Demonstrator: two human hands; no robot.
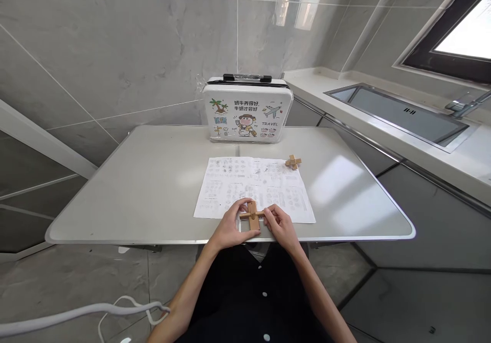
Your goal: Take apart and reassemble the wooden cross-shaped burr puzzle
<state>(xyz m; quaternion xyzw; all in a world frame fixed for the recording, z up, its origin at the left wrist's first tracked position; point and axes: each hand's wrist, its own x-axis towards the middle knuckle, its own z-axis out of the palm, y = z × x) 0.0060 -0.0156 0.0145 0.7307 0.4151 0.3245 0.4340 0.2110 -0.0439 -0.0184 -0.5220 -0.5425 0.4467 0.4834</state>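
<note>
A wooden interlocking puzzle (253,223) is held between my two hands above the table's front edge. It has a flat upright block with a round rod crossing it sideways. My left hand (230,226) curves around the block, fingers at its top end and thumb at its bottom end. The fingers of my right hand (281,224) pinch the right end of the rod. Under and beyond the puzzle lies a printed instruction sheet (226,189) with rows of small diagrams. A second wooden puzzle (293,162), star-shaped, rests at the sheet's upper right corner.
A white case (249,110) with cartoon prints and a black handle stands at the back of the pale folding table (153,179). To the right is a counter with a sink (399,112). A white cable (84,312) hangs at lower left.
</note>
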